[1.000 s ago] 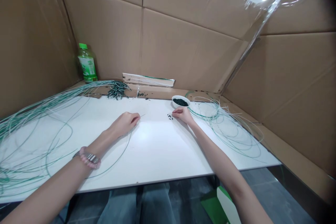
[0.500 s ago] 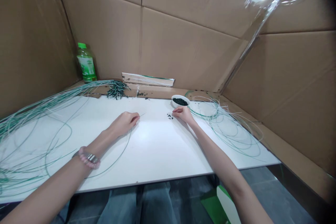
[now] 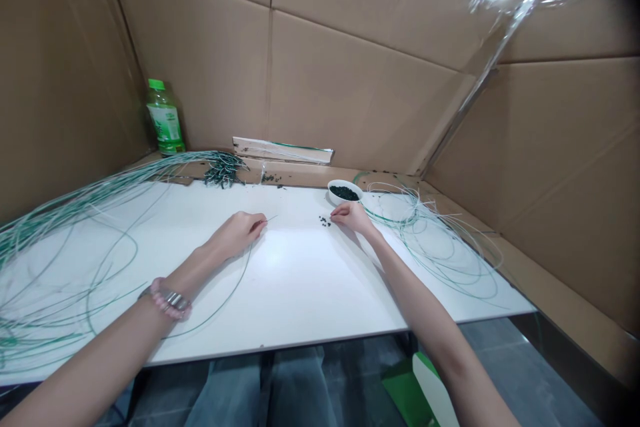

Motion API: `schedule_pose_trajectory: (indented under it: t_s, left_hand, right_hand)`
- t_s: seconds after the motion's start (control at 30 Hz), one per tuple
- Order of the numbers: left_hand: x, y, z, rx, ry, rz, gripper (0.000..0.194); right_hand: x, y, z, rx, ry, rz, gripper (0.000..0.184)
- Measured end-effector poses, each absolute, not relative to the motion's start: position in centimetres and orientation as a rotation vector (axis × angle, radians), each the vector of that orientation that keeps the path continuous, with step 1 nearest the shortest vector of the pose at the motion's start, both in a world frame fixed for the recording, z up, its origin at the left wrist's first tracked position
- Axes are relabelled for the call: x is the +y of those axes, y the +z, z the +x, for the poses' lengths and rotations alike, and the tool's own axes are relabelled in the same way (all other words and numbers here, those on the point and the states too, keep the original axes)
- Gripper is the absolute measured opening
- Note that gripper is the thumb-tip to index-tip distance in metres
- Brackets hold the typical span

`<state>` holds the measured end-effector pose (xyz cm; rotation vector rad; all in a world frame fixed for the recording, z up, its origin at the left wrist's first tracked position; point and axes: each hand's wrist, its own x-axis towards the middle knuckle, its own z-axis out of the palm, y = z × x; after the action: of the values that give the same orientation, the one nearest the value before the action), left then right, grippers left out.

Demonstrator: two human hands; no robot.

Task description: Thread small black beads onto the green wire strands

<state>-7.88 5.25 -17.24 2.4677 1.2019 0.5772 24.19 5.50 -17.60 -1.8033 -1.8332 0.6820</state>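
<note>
Pinched in my left hand [image 3: 246, 227] is a thin green wire [image 3: 243, 273]; its short tip pokes out to the right, and the rest curves down toward the table's front edge. My right hand [image 3: 351, 216] has its thumb and fingertips pressed together over the table, beside a few small dark beads [image 3: 325, 221]. Whether a bead is between those fingertips is too small to make out. Just behind my right hand stands a white bowl [image 3: 331, 198] filled with dark beads [image 3: 345, 193].
Long green and white wires [image 3: 100, 193] spread over the left side, ending in a dark beaded bunch [image 3: 223, 169]. Loose wire coils [image 3: 435, 240] lie at right. A green bottle [image 3: 165, 120] stands in the back left corner. Cardboard walls [image 3: 350, 80] enclose the white table [image 3: 300, 293].
My hands hold almost the same places. The whole view has shifted very slightly; nothing is visibly picked up or let go.
</note>
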Motion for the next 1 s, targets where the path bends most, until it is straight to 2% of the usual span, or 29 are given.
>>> schedule_pose_trajectory:
  t_s: [1.0]
  left_hand:
    - [5.18, -17.03, -7.76, 1.211, 0.580, 2.483, 0.030]
  right_hand:
    - [5.42, -17.86, 23.74, -1.699, 0.721, -1.792, 0.024]
